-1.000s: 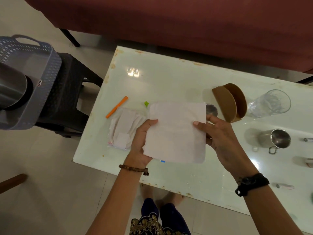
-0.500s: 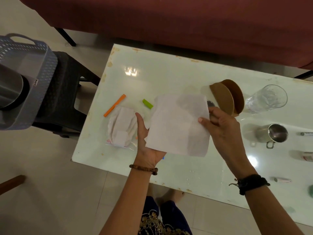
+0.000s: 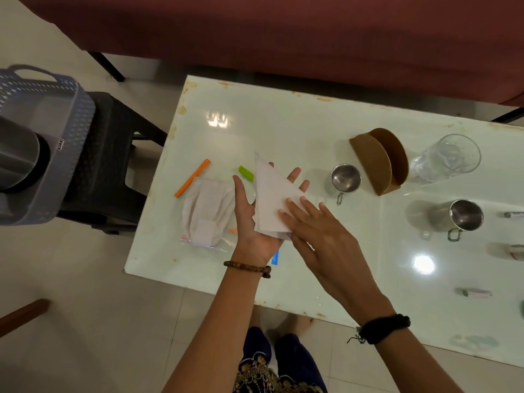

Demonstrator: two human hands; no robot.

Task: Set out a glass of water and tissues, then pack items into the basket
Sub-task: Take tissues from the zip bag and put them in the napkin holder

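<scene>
A white tissue (image 3: 269, 194) folded into a triangle lies on the upturned palm of my left hand (image 3: 252, 222). My right hand (image 3: 317, 236) presses flat on its lower right corner with the fingers stretched out. A clear bag of tissues (image 3: 208, 214) lies on the white glass table (image 3: 283, 129) just left of my left hand. A brown half-round tissue holder (image 3: 378, 160) stands at the right, with an empty clear glass (image 3: 446, 158) beside it. The grey basket (image 3: 61, 154) sits on a black stool at the far left and holds a steel vessel (image 3: 17, 157).
An orange clip (image 3: 192, 177) and a green clip (image 3: 245, 173) lie near the bag. Two steel mugs (image 3: 344, 177) (image 3: 462, 215) stand on the table. Small tubes (image 3: 476, 293) lie along its right side. A maroon sofa (image 3: 283, 32) runs behind the table.
The tissue was held open as a flat square between both hands. It is now folded into a triangle on my left palm, and my right hand has come down flat on it.
</scene>
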